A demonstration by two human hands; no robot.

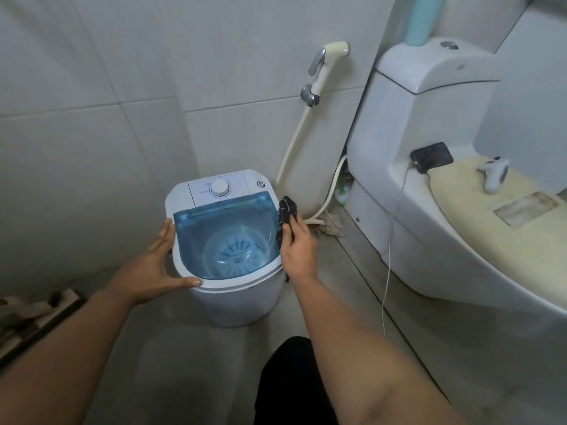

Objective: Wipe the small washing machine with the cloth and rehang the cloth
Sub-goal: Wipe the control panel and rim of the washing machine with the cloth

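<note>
Person braces small washing machine (233,289) on the floor, dark cloth (287,214) at its right rim.

Left hand (156,268) flat on machine's left side, fingers spread, thumb lying along the front rim. Right hand (297,246) has fingers curled tight round the cloth, pressing it to the right edge beside the blue see-through lid (224,222); a strip hangs below the wrist. Machine stands by the tiled wall, toilet (429,210) near on the right, spray hose (306,127) behind.

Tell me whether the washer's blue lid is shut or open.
Shut. The translucent blue lid lies flat across the top of the small washing machine, and the drum shows only through it.
</note>
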